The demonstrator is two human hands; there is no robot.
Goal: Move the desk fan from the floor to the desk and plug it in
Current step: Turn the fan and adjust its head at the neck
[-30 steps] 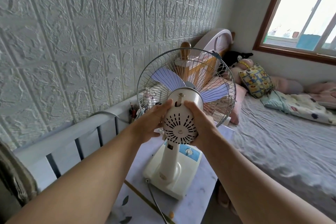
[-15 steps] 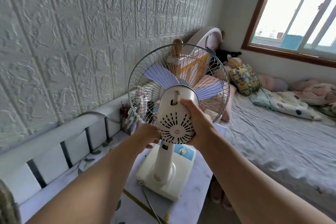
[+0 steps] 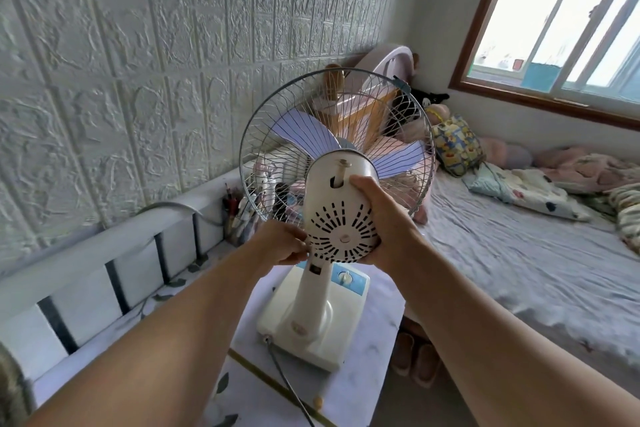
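A cream desk fan (image 3: 341,211) with a wire cage and pale purple blades stands upright on the white marble-pattern desk (image 3: 374,388), its base (image 3: 311,322) near the desk's right edge. My right hand (image 3: 384,218) grips the right side of the round motor housing. My left hand (image 3: 284,243) is curled at the housing's lower left, by the top of the neck, fingers touching it. The fan's dark cord (image 3: 287,381) runs from the base's back toward me along the desk. Its plug is out of view.
A white slatted rail (image 3: 114,246) borders the desk on the left under a textured wall. A pen cup (image 3: 239,215) stands behind the fan. A bed (image 3: 519,253) with pillows fills the right side. Slippers (image 3: 415,357) lie on the floor between desk and bed.
My left hand has slid from the motor housing's left side down to its lower left near the neck. The right hand keeps its grip. The view has shifted slightly.
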